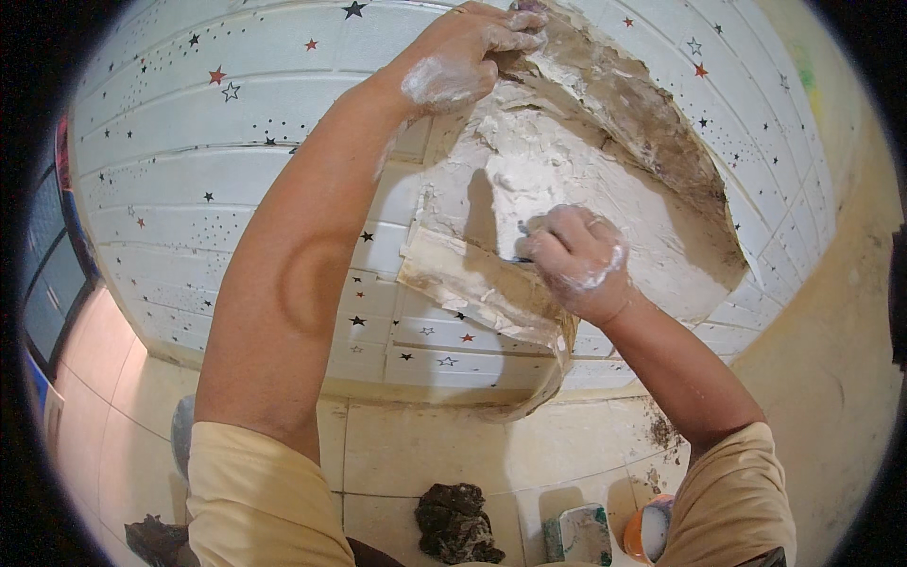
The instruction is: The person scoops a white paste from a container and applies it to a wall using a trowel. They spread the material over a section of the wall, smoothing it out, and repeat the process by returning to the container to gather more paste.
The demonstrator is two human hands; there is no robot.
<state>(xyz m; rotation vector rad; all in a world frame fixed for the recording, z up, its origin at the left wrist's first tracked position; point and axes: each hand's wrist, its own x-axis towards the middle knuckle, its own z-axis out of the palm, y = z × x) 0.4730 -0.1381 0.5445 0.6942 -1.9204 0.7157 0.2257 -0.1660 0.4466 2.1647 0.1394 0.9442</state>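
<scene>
Starred wall covering (236, 189) is surrounding plaster patch (586, 170); plaster is covering most of it, ridges apparently needing smoothing; peeled flap (652, 113) is bordering patch's upper right; left hand (463, 57) is touching flap's top, pinch unclear; right hand (581, 260) is curling fingers tightly around mostly hidden tool (516, 258), over patch

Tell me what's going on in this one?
A person is working at a star-patterned wall covering that has come away in places. The left hand, smeared white, is at the top of a peeled upper flap. The right hand is closed around what looks like a flat tool loaded with white paste, over the exposed whitish patch. A lower flap hangs below. On the floor are a dark crumpled cloth and an orange container.
</scene>
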